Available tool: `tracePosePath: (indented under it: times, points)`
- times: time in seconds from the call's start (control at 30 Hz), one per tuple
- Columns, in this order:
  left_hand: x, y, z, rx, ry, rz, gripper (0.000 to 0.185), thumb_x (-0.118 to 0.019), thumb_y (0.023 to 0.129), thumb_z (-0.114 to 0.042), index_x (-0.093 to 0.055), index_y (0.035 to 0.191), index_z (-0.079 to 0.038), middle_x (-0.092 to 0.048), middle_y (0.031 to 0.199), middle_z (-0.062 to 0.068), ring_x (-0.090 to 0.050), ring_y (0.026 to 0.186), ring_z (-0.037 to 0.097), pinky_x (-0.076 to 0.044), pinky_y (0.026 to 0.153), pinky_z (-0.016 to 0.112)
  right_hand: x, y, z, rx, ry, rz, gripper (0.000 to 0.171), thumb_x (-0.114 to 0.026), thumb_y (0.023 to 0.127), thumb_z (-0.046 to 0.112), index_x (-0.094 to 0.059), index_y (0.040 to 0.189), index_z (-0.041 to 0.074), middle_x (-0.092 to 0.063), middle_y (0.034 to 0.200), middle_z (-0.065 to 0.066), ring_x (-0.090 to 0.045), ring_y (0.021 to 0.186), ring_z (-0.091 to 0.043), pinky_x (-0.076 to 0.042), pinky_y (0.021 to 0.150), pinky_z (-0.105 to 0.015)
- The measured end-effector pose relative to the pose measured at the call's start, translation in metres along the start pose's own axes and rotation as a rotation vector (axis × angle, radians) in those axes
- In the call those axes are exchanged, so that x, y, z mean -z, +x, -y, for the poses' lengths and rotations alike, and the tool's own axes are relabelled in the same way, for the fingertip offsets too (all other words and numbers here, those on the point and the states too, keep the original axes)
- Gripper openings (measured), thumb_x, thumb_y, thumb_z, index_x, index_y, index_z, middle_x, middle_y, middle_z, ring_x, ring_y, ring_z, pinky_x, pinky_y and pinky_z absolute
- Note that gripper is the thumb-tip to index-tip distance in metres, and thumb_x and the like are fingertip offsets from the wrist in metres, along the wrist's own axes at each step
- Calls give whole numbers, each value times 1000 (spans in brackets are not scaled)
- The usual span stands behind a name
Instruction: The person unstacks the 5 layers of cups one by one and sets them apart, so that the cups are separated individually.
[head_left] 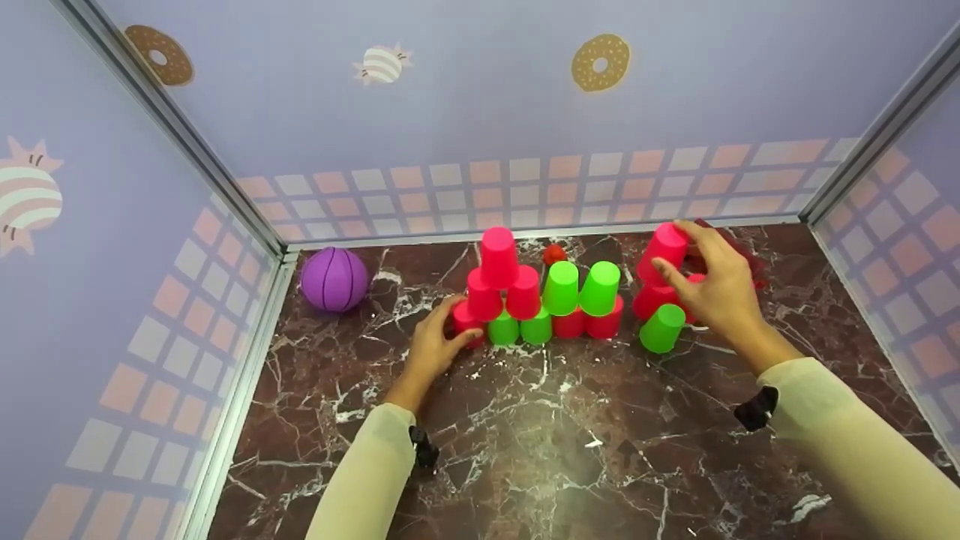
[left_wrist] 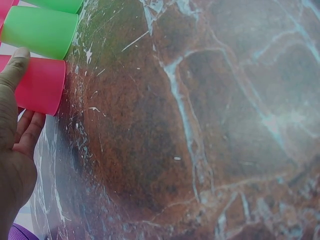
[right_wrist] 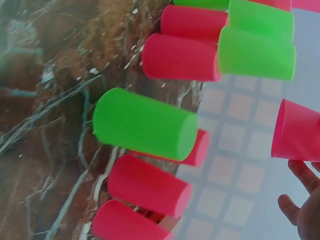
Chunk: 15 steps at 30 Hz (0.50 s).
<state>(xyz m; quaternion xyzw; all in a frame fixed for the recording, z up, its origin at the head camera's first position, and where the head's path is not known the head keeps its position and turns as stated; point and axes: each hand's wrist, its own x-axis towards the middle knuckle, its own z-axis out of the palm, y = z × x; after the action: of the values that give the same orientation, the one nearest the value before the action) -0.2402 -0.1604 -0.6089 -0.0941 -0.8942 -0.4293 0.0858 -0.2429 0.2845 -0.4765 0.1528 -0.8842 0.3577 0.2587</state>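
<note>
– Gripping what, with left hand [head_left: 435, 341]?
– Pink base cup [left_wrist: 42, 85], at eight o'clock of stack [head_left: 525, 292]; perhaps steadying.
– With right hand [head_left: 720, 289]?
– Holding another pink cup [head_left: 664, 251], toward two o'clock, probably raised to clear neighbouring cups [right_wrist: 149, 186].

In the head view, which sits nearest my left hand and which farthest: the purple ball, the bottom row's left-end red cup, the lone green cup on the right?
1. Left-end red cup: between the left hand's thumb and fingers.
2. Purple ball: left of the hand, toward the back wall.
3. Lone green cup: well off to the right.
</note>
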Motion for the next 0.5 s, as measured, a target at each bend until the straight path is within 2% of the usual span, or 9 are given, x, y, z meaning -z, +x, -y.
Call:
tracePosePath:
  times: [0.1,0.2,0.33,0.5]
  points:
    - [0,1,0,-6,0,-5,71,-94,85,-34,-64,147,-17,-74,141,20,-74,128,41,-59,110,59,5,-6,-7,-29,-25,1,63,-90,95,14,-64,151,6,-73,129,-20,-78,104,-35,-41,89,4]
    - [0,1,-1,-9,1,-6,70,-94,86,-34,-64,147,-17,-74,142,19,-74,128,40,-59,110,58,9,-12,-15,-47,-68,4,63,-90,96,16,-64,152,8,-73,129,-20,-75,100,-33,-40,85,-1]
    - [0,1,0,-8,-41,7,70,-93,86,-30,-64,148,-14,-73,142,20,-75,126,39,-61,108,57,13,-20,-27,-49,-125,-2,63,-90,94,14,-63,150,4,-73,131,-23,-69,95,-35,-45,81,-24]
    - [-1,1,2,-29,-48,4,70,-93,87,-27,-63,148,-10,-73,141,23,-76,124,41,-62,106,57,17,-32,-39,-72,-133,-10,62,-91,92,11,-64,147,1,-72,134,-26,-70,108,-46,-55,92,-56]
